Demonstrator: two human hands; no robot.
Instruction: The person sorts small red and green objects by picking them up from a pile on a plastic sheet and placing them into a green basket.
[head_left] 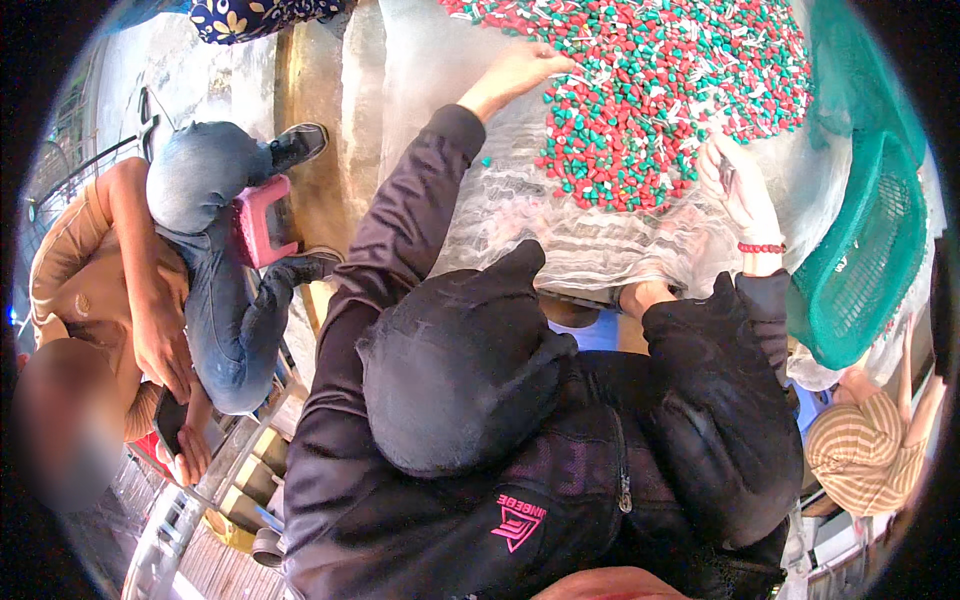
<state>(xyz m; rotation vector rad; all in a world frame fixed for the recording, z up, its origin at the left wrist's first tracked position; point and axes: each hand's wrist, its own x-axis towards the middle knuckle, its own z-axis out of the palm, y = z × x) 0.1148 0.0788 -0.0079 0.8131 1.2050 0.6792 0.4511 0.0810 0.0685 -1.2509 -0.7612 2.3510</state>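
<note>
Pieces in red and green [620, 130], with white slivers [705, 113] among them, are lying heaped on pale sheeting [500, 130] in front of us. Our left hand [525, 72] is reaching to the heap's left edge, thumb and fingers bunching together; we cannot tell whether that grip is pinching anything. Our right hand [738, 185] is curling its fingers at the heap's right edge, something small and dark [727, 173] showing by the palm; we cannot tell whether the grip is closing on it. A red bracelet [762, 248] is circling that wrist. Farther right a green basket [850, 325] is sitting, while on our left a person [100, 300] is holding a dark phone [171, 415]
</note>
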